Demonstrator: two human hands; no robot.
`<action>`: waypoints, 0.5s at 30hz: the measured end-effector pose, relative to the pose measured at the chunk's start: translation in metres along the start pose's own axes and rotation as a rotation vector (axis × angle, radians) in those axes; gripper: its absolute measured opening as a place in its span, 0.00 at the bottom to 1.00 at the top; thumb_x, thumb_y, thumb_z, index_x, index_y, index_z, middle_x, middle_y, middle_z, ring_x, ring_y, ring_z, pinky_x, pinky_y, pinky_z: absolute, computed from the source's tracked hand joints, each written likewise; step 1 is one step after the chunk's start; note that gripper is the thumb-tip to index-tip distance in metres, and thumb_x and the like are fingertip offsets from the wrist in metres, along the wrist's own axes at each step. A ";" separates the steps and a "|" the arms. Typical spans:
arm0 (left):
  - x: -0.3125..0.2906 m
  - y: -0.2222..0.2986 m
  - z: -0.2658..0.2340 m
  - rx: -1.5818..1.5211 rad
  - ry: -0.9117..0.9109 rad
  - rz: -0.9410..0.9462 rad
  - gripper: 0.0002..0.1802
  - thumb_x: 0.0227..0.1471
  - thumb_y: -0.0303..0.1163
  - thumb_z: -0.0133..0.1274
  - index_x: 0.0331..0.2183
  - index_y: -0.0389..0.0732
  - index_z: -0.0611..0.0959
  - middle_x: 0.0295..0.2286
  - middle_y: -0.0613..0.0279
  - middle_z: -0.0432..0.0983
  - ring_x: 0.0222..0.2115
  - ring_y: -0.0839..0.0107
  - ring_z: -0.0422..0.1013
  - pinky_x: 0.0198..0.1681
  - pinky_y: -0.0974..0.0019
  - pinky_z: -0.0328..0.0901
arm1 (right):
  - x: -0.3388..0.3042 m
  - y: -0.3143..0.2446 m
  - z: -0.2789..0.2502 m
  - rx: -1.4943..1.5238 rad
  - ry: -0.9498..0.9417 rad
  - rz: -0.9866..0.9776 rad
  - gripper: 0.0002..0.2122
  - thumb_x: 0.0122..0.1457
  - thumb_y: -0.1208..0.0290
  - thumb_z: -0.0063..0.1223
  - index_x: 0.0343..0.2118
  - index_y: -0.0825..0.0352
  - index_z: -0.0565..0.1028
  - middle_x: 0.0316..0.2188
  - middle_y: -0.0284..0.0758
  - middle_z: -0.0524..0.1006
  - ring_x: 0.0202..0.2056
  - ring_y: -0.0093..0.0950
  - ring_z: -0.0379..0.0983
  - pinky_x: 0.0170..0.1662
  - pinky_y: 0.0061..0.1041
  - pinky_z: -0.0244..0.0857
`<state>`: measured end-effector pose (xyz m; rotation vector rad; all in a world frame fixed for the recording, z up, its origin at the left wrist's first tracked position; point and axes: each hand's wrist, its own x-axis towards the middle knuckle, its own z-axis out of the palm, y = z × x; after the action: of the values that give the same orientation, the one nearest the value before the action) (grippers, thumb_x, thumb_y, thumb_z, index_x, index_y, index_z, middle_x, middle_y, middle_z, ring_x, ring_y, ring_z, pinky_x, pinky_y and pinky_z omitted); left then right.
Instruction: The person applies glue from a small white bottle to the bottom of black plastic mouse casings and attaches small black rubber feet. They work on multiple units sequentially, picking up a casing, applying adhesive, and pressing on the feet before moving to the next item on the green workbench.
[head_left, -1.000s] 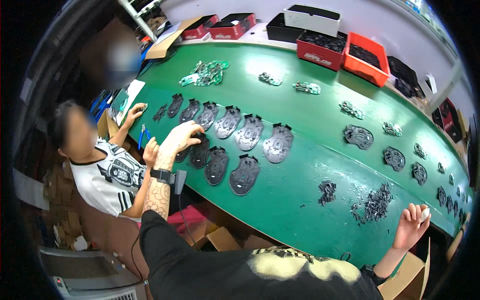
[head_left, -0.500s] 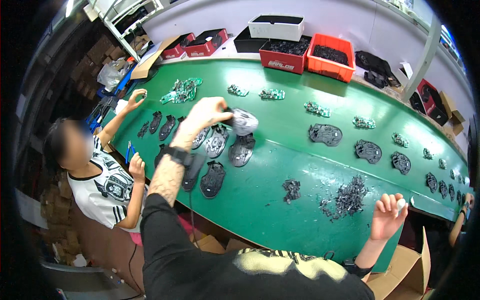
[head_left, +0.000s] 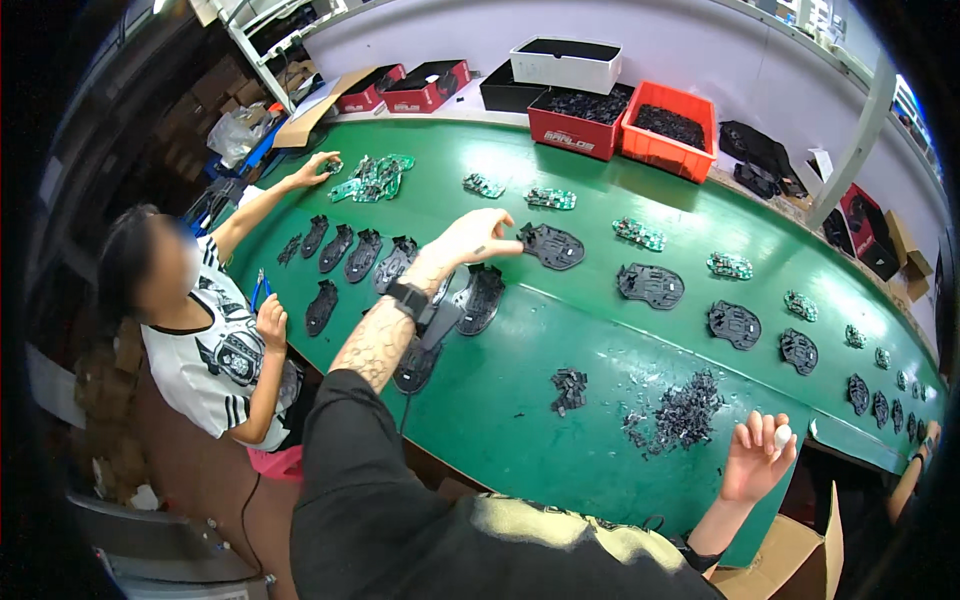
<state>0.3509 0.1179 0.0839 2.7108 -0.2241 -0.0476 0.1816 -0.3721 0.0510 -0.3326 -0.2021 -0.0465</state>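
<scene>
My left hand (head_left: pixel 475 240), with a dark band on its wrist, reaches over the bench. Its thumb and index finger are apart at the left end of a black mouse base shell (head_left: pixel 553 248), which lies flat on the green top. Beneath and beside that forearm lie more black shells (head_left: pixel 480 298). Over the near right part of the bench, my right hand (head_left: pixel 757 460) is raised palm up, fingers loosely curled and apart. A white cap-like piece (head_left: pixel 783 436) sits at its thumb tip, probably a finger cover. Near it is a heap of black plastic bits (head_left: pixel 685 410), with a smaller pile (head_left: pixel 569 391) to its left.
A co-worker at left holds blue pliers (head_left: pixel 260 288) and reaches toward stacked green circuit boards (head_left: pixel 375 178). Boards and shells run in rows rightward. An orange crate (head_left: pixel 670 167) and red box (head_left: pixel 570 140) stand behind. An open carton (head_left: pixel 790 560) is below, at right.
The shell in my left hand has moved right and down onto the bench, and the fingers have parted. My right hand has shifted slightly left and down. The co-worker's far hand reached toward the boards.
</scene>
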 end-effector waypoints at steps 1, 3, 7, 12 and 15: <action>-0.011 0.002 -0.011 -0.024 -0.117 0.077 0.28 0.42 0.47 0.63 0.42 0.38 0.80 0.32 0.55 0.77 0.36 0.61 0.73 0.41 0.62 0.67 | 0.000 0.000 0.000 0.000 -0.002 -0.007 0.09 0.62 0.64 0.48 0.37 0.64 0.68 0.18 0.25 0.58 0.26 0.19 0.53 0.31 0.21 0.51; -0.031 -0.010 -0.017 -0.085 -0.320 0.176 0.27 0.40 0.43 0.65 0.42 0.40 0.81 0.35 0.54 0.76 0.38 0.62 0.73 0.44 0.61 0.67 | -0.001 0.000 0.001 0.000 0.018 -0.006 0.09 0.63 0.64 0.48 0.37 0.64 0.68 0.18 0.25 0.58 0.26 0.19 0.53 0.30 0.21 0.50; -0.039 -0.028 -0.013 -0.025 -0.273 0.237 0.22 0.42 0.37 0.62 0.41 0.38 0.81 0.34 0.55 0.77 0.37 0.63 0.74 0.43 0.62 0.68 | 0.001 0.003 -0.001 -0.022 -0.002 -0.006 0.09 0.63 0.64 0.47 0.38 0.65 0.67 0.19 0.25 0.58 0.26 0.18 0.52 0.30 0.21 0.50; -0.022 -0.046 -0.041 -0.153 -0.002 0.019 0.20 0.43 0.36 0.63 0.38 0.35 0.82 0.32 0.55 0.79 0.34 0.66 0.75 0.41 0.65 0.69 | 0.001 0.006 -0.004 -0.027 0.024 -0.010 0.10 0.63 0.63 0.47 0.38 0.65 0.67 0.19 0.25 0.58 0.25 0.18 0.52 0.30 0.21 0.50; 0.023 -0.102 -0.025 -0.038 0.175 -0.137 0.24 0.39 0.42 0.64 0.36 0.33 0.83 0.33 0.49 0.80 0.35 0.58 0.76 0.42 0.62 0.69 | 0.003 0.008 -0.002 -0.061 0.019 -0.019 0.10 0.63 0.64 0.47 0.39 0.65 0.68 0.19 0.25 0.58 0.25 0.18 0.52 0.30 0.20 0.50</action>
<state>0.3908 0.2161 0.0647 2.6695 0.0138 0.1442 0.1850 -0.3654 0.0473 -0.3907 -0.1851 -0.0747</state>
